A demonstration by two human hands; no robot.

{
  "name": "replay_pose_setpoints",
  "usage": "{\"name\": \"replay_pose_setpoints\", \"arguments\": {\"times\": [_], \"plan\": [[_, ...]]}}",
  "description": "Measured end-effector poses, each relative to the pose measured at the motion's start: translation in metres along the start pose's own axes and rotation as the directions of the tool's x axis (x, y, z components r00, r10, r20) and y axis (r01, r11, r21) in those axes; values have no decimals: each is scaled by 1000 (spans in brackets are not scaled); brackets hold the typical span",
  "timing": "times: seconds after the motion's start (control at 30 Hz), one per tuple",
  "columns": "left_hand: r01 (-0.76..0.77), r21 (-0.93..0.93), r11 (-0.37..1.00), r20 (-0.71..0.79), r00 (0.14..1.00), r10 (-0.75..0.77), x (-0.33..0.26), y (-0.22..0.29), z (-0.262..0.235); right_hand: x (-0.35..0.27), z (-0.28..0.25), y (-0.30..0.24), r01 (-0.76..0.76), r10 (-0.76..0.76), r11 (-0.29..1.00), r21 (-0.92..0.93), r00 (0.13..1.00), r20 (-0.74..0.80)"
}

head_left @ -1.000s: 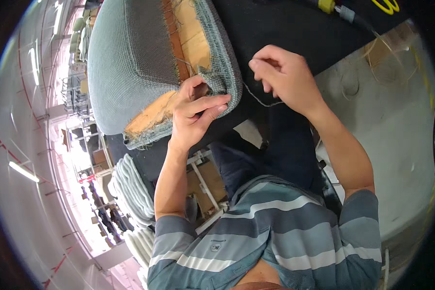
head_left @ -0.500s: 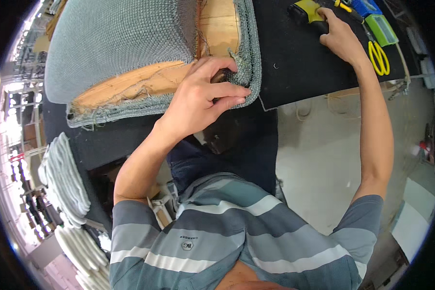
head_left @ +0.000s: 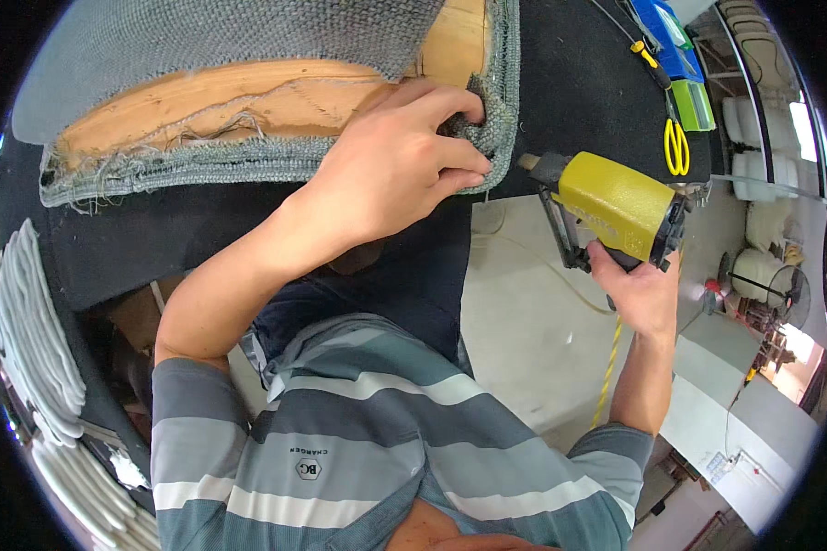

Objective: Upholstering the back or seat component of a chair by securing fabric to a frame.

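Observation:
A grey-green woven upholstered piece (head_left: 239,37) lies at the far left with its wooden frame (head_left: 220,96) showing along the near side. At its near right corner my left hand (head_left: 395,161) is closed, pinching the fabric edge (head_left: 482,119) between thumb and fingers. Part of the fabric under those fingers is hidden. To the right, my right hand (head_left: 641,292) grips a yellow and black staple gun (head_left: 616,202) by its handle. The gun's nose points left toward the pinched corner, just short of it.
A black-covered table (head_left: 588,101) carries the piece. Toward its right side lie yellow-handled scissors (head_left: 676,147), a yellow-and-black-handled tool (head_left: 646,55), a blue box (head_left: 673,46) and a green box (head_left: 694,106). A yellow hose (head_left: 606,376) hangs below the gun. White padded rolls (head_left: 32,321) stand at left.
My right hand has lifted the staple gun off the table and brought it nearer, its nose now by the corner. My left hand stays at the fabric corner. The view has shifted.

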State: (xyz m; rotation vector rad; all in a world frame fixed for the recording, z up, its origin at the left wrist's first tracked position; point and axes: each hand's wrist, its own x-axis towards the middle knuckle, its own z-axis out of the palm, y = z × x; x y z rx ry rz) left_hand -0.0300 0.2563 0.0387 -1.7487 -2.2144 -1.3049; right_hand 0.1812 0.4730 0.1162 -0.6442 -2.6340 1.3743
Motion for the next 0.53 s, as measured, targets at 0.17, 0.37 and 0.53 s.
{"name": "replay_pose_setpoints", "arguments": {"times": [0.17, 0.37, 0.53], "plan": [[10, -7, 1000, -31, 999, -10, -2, 1, 4, 8, 7, -5, 93, -88, 992, -87, 994, 68], [6, -8, 1000, -22, 1000, -6, -2, 1, 5, 11, 9, -1, 100, -85, 983, -154, 991, 101], [59, -5, 998, 23, 998, -59, -1, 2, 2, 9, 11, -7, 66, -32, 968, -240, 989, 144]]}}
